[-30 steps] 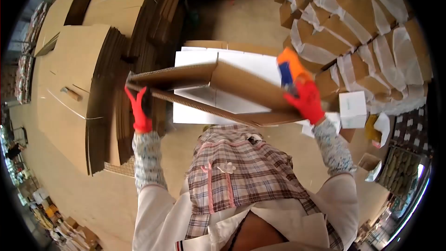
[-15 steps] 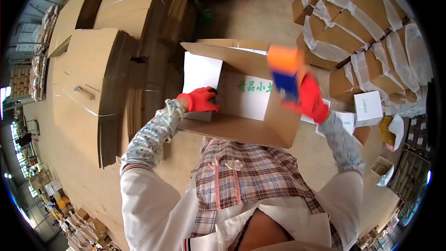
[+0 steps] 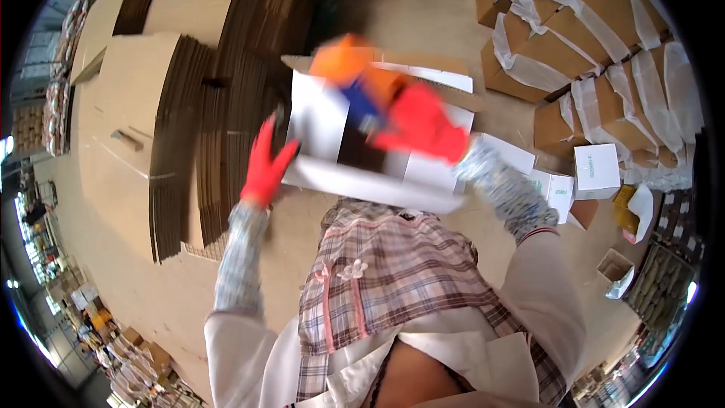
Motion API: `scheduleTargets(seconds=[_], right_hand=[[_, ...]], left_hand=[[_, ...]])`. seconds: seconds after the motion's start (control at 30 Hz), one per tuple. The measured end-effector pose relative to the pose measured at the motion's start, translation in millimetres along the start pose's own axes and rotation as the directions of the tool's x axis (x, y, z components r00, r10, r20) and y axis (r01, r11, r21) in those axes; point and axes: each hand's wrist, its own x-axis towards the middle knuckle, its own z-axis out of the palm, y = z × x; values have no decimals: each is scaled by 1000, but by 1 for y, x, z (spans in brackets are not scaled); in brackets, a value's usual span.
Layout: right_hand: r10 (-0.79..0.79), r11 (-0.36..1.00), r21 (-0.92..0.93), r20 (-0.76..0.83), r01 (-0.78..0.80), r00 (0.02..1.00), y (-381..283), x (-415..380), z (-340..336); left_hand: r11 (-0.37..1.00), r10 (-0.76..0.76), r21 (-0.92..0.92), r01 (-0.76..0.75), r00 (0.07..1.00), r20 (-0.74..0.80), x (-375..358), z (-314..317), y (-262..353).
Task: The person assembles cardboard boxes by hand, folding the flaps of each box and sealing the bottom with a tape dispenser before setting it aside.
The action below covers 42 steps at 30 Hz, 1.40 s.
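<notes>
A cardboard box point(image 3: 313, 121), white outside and brown inside, is in front of me with its flaps up top. Its near long flap point(image 3: 362, 183) shows a white face, smeared by motion, and a dark gap lies between the flaps. My right hand point(image 3: 429, 125), in a red glove, grips an orange and blue tape dispenser point(image 3: 353, 79) over the box; both are blurred. At the box's left edge is my left hand point(image 3: 268, 168), also red-gloved, with thumb and fingers spread, the thumb right at the corner.
Tall stacks of flat cardboard point(image 3: 124, 121) stand to the left. Plastic-draped brown cartons point(image 3: 566, 45) are piled at the right. Small white boxes point(image 3: 596, 170) and an open carton point(image 3: 615, 266) sit on the floor at the right.
My right hand has swung the tape dispenser leftward across the box. My left hand has come off the inner flap to the box's left edge, and the near flap has swung up.
</notes>
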Motion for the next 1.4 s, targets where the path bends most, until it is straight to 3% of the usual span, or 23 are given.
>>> scheduleTargets(seconds=[0.07,0.1,0.17,0.23,0.27,0.33,0.4,0.47,0.5,0.57,0.6,0.63,0.67,0.8,0.93,1.0,1.07,1.1,1.13,1.17,1.2,1.27,1.4], right_hand=[[181,983,44,-128,-177,975,52,13,-38],[404,915,129,-318,-383,858,56,21,-56],[770,608,404,-90,-684,632,69,-24,-44],[510,852,10,-237,-523,827,32,-65,-12],[567,816,233,-140,-529,812,7,-78,7],[469,883,6,38,-469,883,-6,-105,50],[436,868,245,35,-431,899,-8,-71,49],[72,963,256,68,-87,995,-13,-24,48],[-30,956,293,54,13,998,-18,-7,56],[-210,914,370,70,170,975,-19,10,76],[-227,898,398,49,189,973,-16,13,83],[-240,898,391,54,201,969,-14,12,88],[-244,903,379,64,203,968,-12,9,91],[-316,903,331,76,275,946,-8,6,86],[-401,874,326,67,359,914,-7,1,85],[-420,852,379,85,360,904,-9,14,63],[-192,696,712,304,-89,933,-6,20,42],[94,510,806,295,-300,951,-3,-6,44],[283,274,701,596,-659,751,-5,-1,23],[298,341,661,598,-668,744,-4,1,29],[316,404,615,600,-677,735,-4,4,40],[320,325,626,632,-709,705,-8,7,65],[289,229,589,719,-775,632,-15,30,57]], left_hand=[[919,-116,369,138,990,-81,39,48,-43],[907,-331,248,341,940,-80,47,53,-27],[990,-125,-88,108,968,-219,53,63,-51],[762,-266,-644,67,940,-216,53,64,-64],[539,-361,-836,108,926,-113,51,57,-57],[557,-294,-830,30,942,-163,56,62,-54],[990,-142,-52,135,975,-170,52,71,-75],[991,-114,48,122,984,-138,58,70,-68],[970,-148,-200,140,989,-29,57,67,-79],[209,-224,-889,408,905,363,48,38,-91],[751,-290,-580,316,947,141,42,13,-15],[947,50,-318,-42,999,18,33,-8,-45],[748,70,-659,75,979,191,49,-24,23],[974,215,-168,-153,862,460,41,-58,70],[748,206,-641,170,860,467,26,-43,71],[670,-193,-627,397,909,370,17,-40,83],[601,-248,-799,35,958,-145,21,-46,45],[769,-288,-639,20,903,-318,35,-53,33],[896,-278,-443,40,827,-488,50,-59,22],[985,8,148,91,828,-561,56,-56,2],[719,281,683,129,845,-456,58,-46,-25],[591,280,798,115,899,-337,65,-16,-80],[893,-242,388,228,970,-14,52,68,-153]])
